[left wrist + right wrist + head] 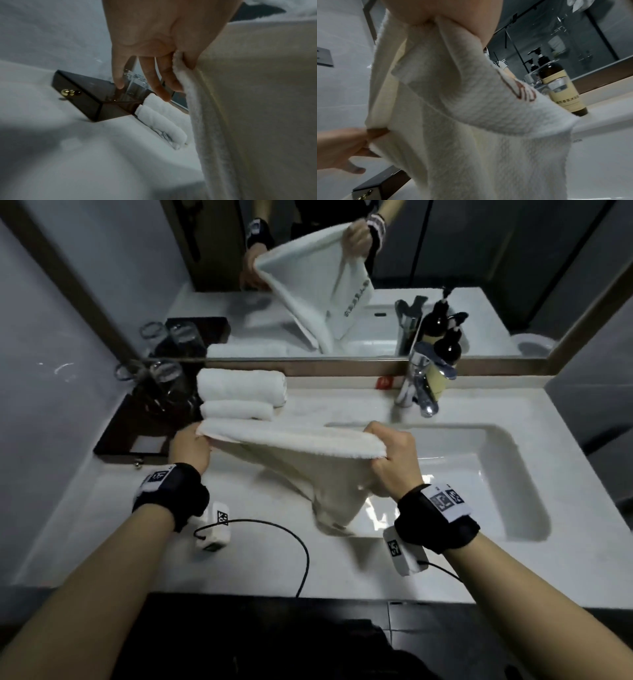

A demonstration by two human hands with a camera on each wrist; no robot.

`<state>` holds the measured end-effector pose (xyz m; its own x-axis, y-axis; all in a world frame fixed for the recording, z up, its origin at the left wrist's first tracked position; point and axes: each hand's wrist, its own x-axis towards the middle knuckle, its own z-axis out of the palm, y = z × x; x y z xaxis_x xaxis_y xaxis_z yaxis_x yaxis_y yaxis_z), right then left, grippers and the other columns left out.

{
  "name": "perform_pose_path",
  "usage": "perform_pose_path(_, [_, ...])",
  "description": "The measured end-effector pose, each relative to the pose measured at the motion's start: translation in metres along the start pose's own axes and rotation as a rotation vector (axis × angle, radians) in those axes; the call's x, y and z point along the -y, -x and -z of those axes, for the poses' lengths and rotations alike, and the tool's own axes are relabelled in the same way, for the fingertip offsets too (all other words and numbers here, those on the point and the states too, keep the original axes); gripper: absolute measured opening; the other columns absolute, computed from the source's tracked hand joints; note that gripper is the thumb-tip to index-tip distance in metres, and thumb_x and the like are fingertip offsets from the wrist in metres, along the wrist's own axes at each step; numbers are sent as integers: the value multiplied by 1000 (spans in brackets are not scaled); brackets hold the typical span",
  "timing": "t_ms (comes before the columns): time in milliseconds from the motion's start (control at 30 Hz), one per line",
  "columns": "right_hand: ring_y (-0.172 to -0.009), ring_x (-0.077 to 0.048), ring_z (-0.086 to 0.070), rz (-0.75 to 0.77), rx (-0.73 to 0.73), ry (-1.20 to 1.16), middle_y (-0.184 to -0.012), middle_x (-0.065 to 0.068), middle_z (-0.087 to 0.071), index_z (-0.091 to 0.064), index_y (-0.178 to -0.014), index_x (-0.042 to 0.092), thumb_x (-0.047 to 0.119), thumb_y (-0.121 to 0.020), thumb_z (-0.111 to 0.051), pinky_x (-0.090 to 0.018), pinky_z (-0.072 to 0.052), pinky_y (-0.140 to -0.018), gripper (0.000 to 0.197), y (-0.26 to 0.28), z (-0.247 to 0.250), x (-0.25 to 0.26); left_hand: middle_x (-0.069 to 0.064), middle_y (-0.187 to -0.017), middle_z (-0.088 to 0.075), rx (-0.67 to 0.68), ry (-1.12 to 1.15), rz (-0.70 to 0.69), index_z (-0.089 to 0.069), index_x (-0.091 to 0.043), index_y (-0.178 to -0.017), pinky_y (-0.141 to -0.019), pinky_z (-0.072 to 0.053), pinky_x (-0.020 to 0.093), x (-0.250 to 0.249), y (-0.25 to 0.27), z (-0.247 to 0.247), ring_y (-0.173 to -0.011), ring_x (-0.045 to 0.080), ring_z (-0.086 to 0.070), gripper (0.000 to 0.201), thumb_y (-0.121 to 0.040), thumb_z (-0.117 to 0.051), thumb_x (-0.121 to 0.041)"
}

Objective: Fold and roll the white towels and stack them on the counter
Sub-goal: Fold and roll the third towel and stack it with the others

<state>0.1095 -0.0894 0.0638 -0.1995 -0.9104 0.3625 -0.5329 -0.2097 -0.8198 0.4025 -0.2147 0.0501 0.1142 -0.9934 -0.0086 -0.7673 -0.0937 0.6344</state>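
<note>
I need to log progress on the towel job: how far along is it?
Done: two rolled towels lie against each other on the counter beside the dark tray. In hand: the left hand and right hand hold a third towel stretched by its top edge, unfolded. Left: fold, roll and add it.

Towel (291, 440) is nubby terry cloth; bench (260, 556) and sink (496, 467) are glossy white; tap (416, 385) is polished chrome.
</note>
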Motion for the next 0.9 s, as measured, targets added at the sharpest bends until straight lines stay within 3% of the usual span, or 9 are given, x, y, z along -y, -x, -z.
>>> perform_pose_path(133, [-56,-6,-39,59,-61,67,-54,6,-47,-57,-67,11,-2,-56,-41,-12,-27,-46,23,-17,-26,19,35,-112,-56,-179,119,49,-55,11,-100,-73,-35,39,2,-22,49,-101,43,-53,25,-92,-36,-3])
perform_pose_path(233, [-53,-9,-41,137,-168,103,-57,6,-46,-53,-68,15,-8,-58,-49,-23,-28,-47,26,-28,-42,29,30,-101,-56,-416,242,-86,-52,-1,-89,-73,-35,36,-4,-35,87,-94,34,-54,15,-89,-37,-5])
perform_pose_path(367, [-55,-14,-43,213,-245,149,-60,4,-47,-51,-69,13,-9,-58,-53,-25,-26,-48,25,-29,-55,37,-8,-70,-44,-531,448,-282,-37,-30,-71,-62,-35,15,7,-23,112,-65,2,-40,23,-83,-36,-11])
perform_pose_path(467, [-57,-9,-41,223,-128,266,-64,5,-49,-52,-75,13,-6,-56,-59,-19,-22,-53,28,-6,-62,28,-2,-72,-50,-285,275,-333,-49,-19,-82,-59,-32,23,48,3,95,-71,15,-45,7,-88,-49,-16])
perform_pose_path(533, [-65,-26,-56,124,82,451,-66,-5,-60,-58,-79,11,-5,-49,-71,-25,-33,-55,36,19,-70,13,2,-69,-53,34,38,-275,-46,-20,-84,-53,-34,29,83,24,74,-67,25,-51,18,-91,-55,-34])
perform_pose_path(600, [-77,-34,-62,-8,335,636,-79,-14,-67,-62,-83,6,-4,-51,-72,-36,-45,-63,35,44,-80,-2,9,-90,-65,321,-210,-245,-56,-21,-101,-67,-47,34,114,46,55,-84,32,-61,27,-88,-57,-44])
perform_pose_path(733, [-105,-26,-53,-25,714,876,-103,-4,-62,-63,-102,18,16,-78,-59,-32,-34,-85,25,92,-96,-19,-14,-83,-65,714,-303,-216,-58,-39,-89,-78,-50,32,150,80,34,-85,14,-62,24,-80,-56,-60])
perform_pose_path(800, [-116,-22,-44,-101,852,900,-117,0,-53,-57,-115,25,31,-78,-61,-31,-29,-96,37,111,-102,-21,-14,-79,-66,731,-255,-217,-60,-38,-83,-79,-52,35,157,82,31,-82,10,-62,20,-83,-52,-57])
perform_pose_path(900, [-120,-22,-41,-294,1016,740,-126,-2,-46,-50,-125,24,45,-73,-71,-34,-32,-104,60,115,-101,-16,-8,-86,-60,504,-233,-315,-61,-32,-83,-80,-50,39,164,66,30,-87,18,-62,10,-89,-53,-31])
